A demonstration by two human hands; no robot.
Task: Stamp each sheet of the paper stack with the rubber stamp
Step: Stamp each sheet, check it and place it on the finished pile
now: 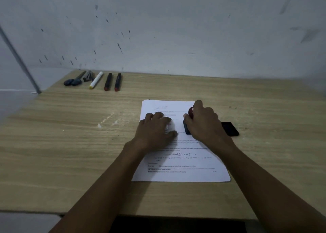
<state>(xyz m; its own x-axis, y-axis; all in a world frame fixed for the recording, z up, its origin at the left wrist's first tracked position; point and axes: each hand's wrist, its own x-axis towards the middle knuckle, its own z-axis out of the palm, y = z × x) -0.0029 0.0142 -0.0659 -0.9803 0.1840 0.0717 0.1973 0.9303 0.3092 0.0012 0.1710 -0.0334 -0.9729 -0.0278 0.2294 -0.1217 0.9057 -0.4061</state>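
The right hand (202, 125) grips the rubber stamp (189, 122) on the right side of the paper stack (180, 162), while the left hand (155, 128) lies flat and open on the top sheet beside it. Best to press straight down, hold the paper steady, then lift cleanly to avoid smearing.

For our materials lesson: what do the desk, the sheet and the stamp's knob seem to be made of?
Desk: wood-look laminate or wood, matt; pale grain lines run across it.
Sheet: plain white printed paper, thin and flat.
Knob: red, slightly glossy, probably plastic; right hand covers most of it.
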